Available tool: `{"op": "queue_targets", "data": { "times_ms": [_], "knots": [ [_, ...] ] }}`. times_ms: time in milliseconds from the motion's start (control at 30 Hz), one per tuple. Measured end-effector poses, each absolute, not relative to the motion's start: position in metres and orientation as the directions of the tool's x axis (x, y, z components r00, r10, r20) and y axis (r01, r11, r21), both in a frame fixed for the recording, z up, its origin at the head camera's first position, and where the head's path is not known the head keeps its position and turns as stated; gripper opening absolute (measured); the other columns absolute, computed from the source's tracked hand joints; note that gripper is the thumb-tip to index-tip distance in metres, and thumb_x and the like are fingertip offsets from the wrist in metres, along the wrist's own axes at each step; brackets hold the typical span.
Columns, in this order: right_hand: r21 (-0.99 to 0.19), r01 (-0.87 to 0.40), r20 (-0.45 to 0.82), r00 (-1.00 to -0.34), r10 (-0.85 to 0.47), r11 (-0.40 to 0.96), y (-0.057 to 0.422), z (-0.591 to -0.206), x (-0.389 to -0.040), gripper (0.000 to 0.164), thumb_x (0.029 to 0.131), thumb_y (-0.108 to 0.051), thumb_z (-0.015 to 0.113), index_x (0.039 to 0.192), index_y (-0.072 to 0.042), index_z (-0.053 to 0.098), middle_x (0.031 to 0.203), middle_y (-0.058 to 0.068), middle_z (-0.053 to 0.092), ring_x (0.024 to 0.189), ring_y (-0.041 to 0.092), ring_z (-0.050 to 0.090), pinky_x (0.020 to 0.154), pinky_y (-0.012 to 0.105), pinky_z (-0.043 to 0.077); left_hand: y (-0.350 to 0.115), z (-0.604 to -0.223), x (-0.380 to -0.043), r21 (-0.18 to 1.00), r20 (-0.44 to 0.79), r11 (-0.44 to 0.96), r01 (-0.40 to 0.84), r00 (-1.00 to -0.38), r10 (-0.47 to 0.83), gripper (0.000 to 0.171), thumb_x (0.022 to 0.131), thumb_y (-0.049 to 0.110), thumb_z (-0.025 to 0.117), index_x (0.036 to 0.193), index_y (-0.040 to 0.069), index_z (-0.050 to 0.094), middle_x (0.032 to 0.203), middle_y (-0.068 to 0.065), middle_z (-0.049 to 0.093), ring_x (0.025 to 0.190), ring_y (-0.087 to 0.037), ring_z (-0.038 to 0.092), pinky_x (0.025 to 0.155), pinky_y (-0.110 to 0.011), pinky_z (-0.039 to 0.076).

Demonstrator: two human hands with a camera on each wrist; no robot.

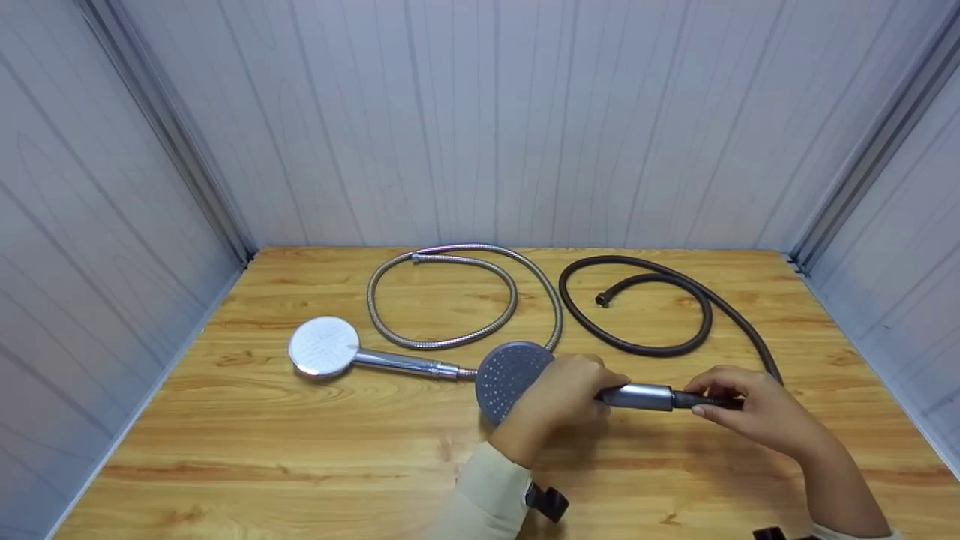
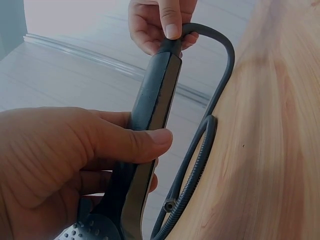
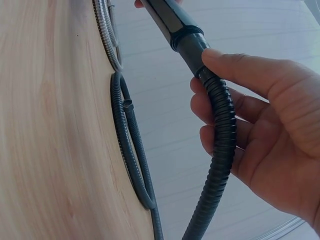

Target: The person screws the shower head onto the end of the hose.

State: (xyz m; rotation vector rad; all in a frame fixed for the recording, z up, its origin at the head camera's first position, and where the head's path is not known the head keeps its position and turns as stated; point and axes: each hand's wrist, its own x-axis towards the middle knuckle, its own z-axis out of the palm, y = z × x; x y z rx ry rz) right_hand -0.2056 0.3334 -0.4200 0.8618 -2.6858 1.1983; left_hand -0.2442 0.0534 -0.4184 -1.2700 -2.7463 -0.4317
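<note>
A dark grey shower head is held above the table by my left hand, its thumb and fingers wrapped round the handle. My right hand pinches the end of a black shower hose at its collar, where it meets the handle's end. In the right wrist view the thumb lies on that collar and the fingers sit behind the hose. From there the hose loops back onto the table, its free end nut lying inside the coil. How far the collar is threaded on cannot be seen.
To the left, a chrome shower head lies face up, joined to a silver metal hose coiled at the back. Everything lies on a wood-grain table, with pale panel walls behind and at both sides.
</note>
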Motion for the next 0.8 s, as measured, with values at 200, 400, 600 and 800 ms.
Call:
{"op": "queue_targets", "data": {
  "times_ms": [200,400,600,800],
  "knots": [
    [-0.678,-0.516,0.283,-0.84,-0.463,0.523,0.3328,-0.4185,-0.2046,0.019,0.087,-0.007,0.073,0.103,-0.016,0.071,0.088,-0.003,0.067,0.062,0.011,0.053,0.052,0.027,0.046,0.0534,-0.4184,-0.2446,0.218,0.187,0.618,0.755,-0.654,0.733,0.027,0.077,0.013,0.079,0.101,0.024,0.073,0.078,0.01,0.06,0.068,-0.005,0.049,0.062,-0.02,0.042],
    [-0.69,-0.489,0.261,-0.855,-0.448,0.533,0.3333,-0.4195,-0.2044,0.017,0.088,-0.009,0.072,0.104,-0.017,0.071,0.09,-0.003,0.068,0.064,0.012,0.055,0.053,0.028,0.047,0.0537,-0.4168,-0.2429,0.204,0.182,0.626,0.752,-0.658,0.731,0.027,0.078,0.014,0.079,0.102,0.025,0.073,0.079,0.01,0.06,0.068,-0.005,0.049,0.062,-0.02,0.043],
    [-0.697,-0.487,0.252,-0.854,-0.455,0.526,0.3348,-0.4197,-0.2039,0.018,0.09,-0.01,0.07,0.107,-0.015,0.071,0.094,-0.002,0.07,0.069,0.013,0.061,0.056,0.028,0.05,0.0532,-0.4163,-0.2424,0.216,0.178,0.632,0.744,-0.666,0.724,0.03,0.079,0.015,0.079,0.106,0.026,0.074,0.08,0.011,0.061,0.069,-0.004,0.049,0.063,-0.02,0.042],
    [-0.698,-0.479,0.239,-0.857,-0.457,0.533,0.3346,-0.418,-0.2032,0.017,0.092,-0.011,0.068,0.108,-0.015,0.071,0.097,-0.002,0.07,0.073,0.013,0.062,0.058,0.028,0.05,0.0533,-0.4163,-0.2423,0.238,0.178,0.633,0.736,-0.674,0.717,0.034,0.079,0.014,0.079,0.11,0.027,0.074,0.081,0.01,0.063,0.07,-0.004,0.049,0.065,-0.019,0.043]
  ]
}}
